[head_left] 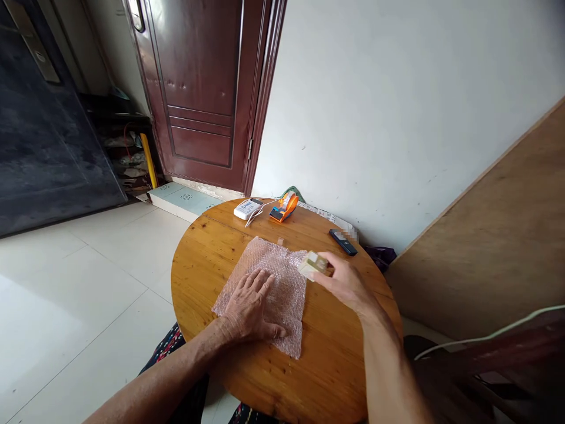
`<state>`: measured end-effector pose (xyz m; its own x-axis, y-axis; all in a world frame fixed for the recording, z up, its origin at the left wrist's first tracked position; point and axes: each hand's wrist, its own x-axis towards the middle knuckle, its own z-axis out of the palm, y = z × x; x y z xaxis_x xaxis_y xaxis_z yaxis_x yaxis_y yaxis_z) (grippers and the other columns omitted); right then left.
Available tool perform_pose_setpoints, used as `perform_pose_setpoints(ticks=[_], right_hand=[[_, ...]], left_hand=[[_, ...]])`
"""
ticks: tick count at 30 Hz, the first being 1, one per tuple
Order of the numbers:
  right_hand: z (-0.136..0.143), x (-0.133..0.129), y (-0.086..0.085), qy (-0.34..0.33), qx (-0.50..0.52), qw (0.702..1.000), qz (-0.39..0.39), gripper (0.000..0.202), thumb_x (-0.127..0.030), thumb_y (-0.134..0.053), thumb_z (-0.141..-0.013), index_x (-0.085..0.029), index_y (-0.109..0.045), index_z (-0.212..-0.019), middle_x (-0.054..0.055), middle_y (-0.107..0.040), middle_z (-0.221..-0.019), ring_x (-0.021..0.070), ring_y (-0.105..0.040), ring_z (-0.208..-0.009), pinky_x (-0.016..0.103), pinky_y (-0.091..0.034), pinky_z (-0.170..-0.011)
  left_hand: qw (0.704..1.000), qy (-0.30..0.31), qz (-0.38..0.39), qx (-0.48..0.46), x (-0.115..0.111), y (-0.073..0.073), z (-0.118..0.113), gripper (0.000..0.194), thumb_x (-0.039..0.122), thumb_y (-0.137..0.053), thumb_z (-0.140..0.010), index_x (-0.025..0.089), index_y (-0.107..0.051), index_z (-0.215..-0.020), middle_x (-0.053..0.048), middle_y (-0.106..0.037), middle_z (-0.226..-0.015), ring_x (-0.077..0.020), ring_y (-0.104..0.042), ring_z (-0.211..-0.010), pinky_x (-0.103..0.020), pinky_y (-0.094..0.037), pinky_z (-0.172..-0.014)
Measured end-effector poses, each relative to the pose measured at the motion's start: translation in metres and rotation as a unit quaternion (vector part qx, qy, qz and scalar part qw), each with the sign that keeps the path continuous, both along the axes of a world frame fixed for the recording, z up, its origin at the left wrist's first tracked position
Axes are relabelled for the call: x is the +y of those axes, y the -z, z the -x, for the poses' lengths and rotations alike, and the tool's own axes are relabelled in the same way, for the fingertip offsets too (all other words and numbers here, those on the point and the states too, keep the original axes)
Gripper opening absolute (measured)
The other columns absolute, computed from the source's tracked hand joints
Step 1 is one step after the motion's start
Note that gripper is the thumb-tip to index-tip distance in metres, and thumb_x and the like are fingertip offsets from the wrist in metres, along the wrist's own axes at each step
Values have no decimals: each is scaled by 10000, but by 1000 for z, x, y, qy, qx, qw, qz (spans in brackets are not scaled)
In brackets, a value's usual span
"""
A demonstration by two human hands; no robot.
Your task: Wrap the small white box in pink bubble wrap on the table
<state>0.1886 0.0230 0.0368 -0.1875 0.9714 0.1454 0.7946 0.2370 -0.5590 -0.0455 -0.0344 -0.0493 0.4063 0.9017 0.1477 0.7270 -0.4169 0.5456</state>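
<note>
A sheet of clear, pinkish bubble wrap (289, 294) lies on the round wooden table (335, 353). My left hand (251, 303) rests flat on the sheet, fingers spread and thumb stretched out. Between the thumb and fingers of my right hand (342, 280) is a small box (312, 265), pale with a yellowish-green top. It is held over the right edge of the bubble wrap, and motion blur hides its print. Whether the box touches the sheet, I cannot tell.
Toward the table's far edge are an orange tape dispenser (285, 206), a white power bank (248, 208) with a white cable, and a black remote control (343, 242). Behind stand a white wall (375, 106) and a dark red door (198, 88). A wooden panel (485, 235) rises on the right.
</note>
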Motion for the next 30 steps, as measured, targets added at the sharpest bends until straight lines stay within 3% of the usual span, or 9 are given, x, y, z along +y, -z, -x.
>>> perform_pose_setpoints(ticks=[6,10,12,14,18,21,24,27,30], right_hand=[[-63,-17,35,169,-135,976,33,498,-360,-574,-755,-158,-605,-1210,102,-726,-1008,270,-669,-906,339,-487,-751],[-65,-20,45,217,-144,959,-110,669,-438,-592,-758,-123,-509,-1342,184,-588,-1324,343,-545,-1211,471,-425,-987],[-46,-22,38,185,-116,957,-190,593,-451,-565,-799,-141,-544,-1304,177,-583,-1326,328,-530,-1230,478,-405,-1029],[-15,-23,32,80,-79,967,-228,426,-397,-523,-855,-164,-615,-1200,156,-620,-1268,283,-564,-1187,437,-423,-1033],[49,-15,45,-72,-91,976,-184,348,-239,-469,-886,-182,-627,-1191,113,-621,-1282,247,-549,-1210,418,-421,-1056],[72,-1,70,-63,-138,981,-123,414,-163,-438,-883,-150,-577,-1272,125,-599,-1320,241,-524,-1249,405,-402,-1079],[74,8,89,-28,-180,978,-105,402,-175,-401,-926,-119,-569,-1287,154,-574,-1350,257,-496,-1276,424,-371,-1096],[70,7,97,-29,-202,972,-118,412,-216,-351,-972,-121,-554,-1318,146,-540,-1394,259,-450,-1318,410,-324,-1126],[69,3,96,-26,-215,969,-118,422,-233,-336,-984,-153,-531,-1349,124,-522,-1415,251,-437,-1325,398,-305,-1127]], left_hand=[[999,3,-33,38,0,2,-1,1151,854,-611,-579,169,-374,-1473,-184,-324,-1554,-389,-238,-1453,-544,-175,-1204],[999,1,-27,45,0,1,-2,1150,844,-625,-575,157,-389,-1466,-184,-324,-1553,-395,-236,-1451,-542,-174,-1204],[999,0,-25,46,1,0,-3,1148,836,-637,-570,153,-395,-1461,-188,-326,-1550,-398,-236,-1450,-547,-160,-1207],[999,0,-27,45,1,0,-3,1141,831,-640,-573,155,-394,-1459,-192,-329,-1545,-399,-240,-1448,-554,-157,-1205],[998,0,-28,50,2,1,-4,1130,800,-674,-570,171,-383,-1462,-197,-316,-1549,-411,-241,-1445,-575,-192,-1187],[998,22,-27,59,5,-4,-1,1106,752,-706,-583,153,-388,-1457,-206,-324,-1542,-421,-255,-1436,-584,-220,-1175],[997,33,-32,63,14,-13,4,773,586,-669,-750,182,-486,-1383,-160,-417,-1492,-359,-357,-1399,-506,-308,-1159],[995,16,-58,80,32,-14,7,581,366,-596,-843,197,-486,-1388,-145,-462,-1460,-317,-400,-1380,-455,-355,-1134],[991,14,-69,114,52,-3,5,589,390,-581,-855,187,-479,-1398,-161,-442,-1480,-337,-368,-1402,-496,-325,-1142]])
